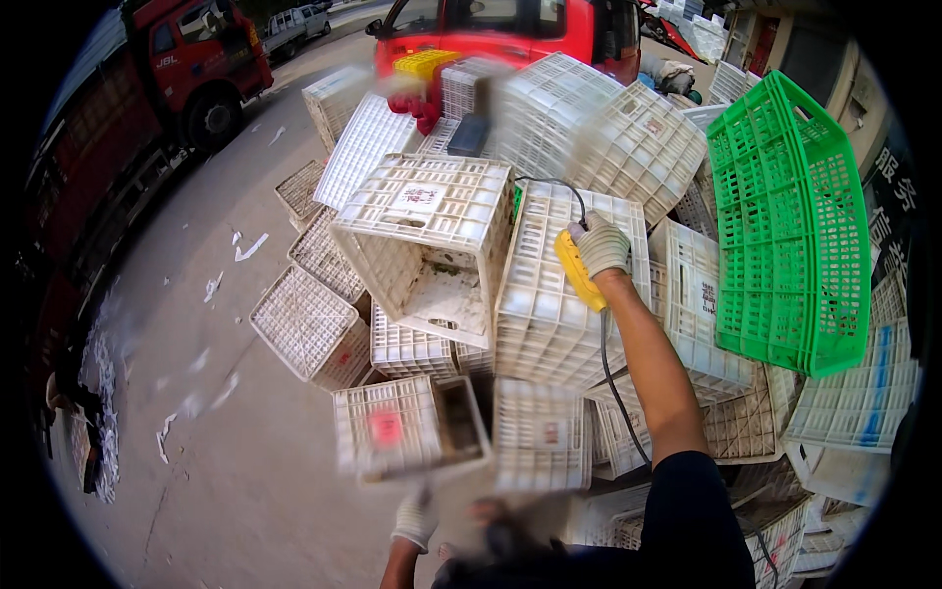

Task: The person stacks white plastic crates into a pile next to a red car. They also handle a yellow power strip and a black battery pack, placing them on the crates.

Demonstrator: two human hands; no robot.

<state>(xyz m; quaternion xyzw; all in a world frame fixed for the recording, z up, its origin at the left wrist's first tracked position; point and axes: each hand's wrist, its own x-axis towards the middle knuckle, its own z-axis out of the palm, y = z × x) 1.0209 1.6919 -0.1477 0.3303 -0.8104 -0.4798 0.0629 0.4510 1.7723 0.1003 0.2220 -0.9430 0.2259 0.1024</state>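
My right hand (601, 245), in a whitish knit glove, is closed round a yellow corded device (579, 270). Its exact kind does not show. Dark cable leads off both above and below it. Hand and device are over the top of a large white slatted plastic crate (564, 324). Down at the lower middle, my left hand (417, 520) wears a similar glove; motion smears its fingers. Closest to it is a small white crate (388, 427) bearing a red label. Left of the device, an open-sided white crate (432, 211) rests tilted on the pile, its inside dirty.
A green crate (785, 226) leans on the pile at right. Further back are a yellow crate (424, 65), a red thing (422, 103) and a red vehicle (491, 29). A red truck (196, 59) stands far left. White scraps (250, 247) litter the pavement.
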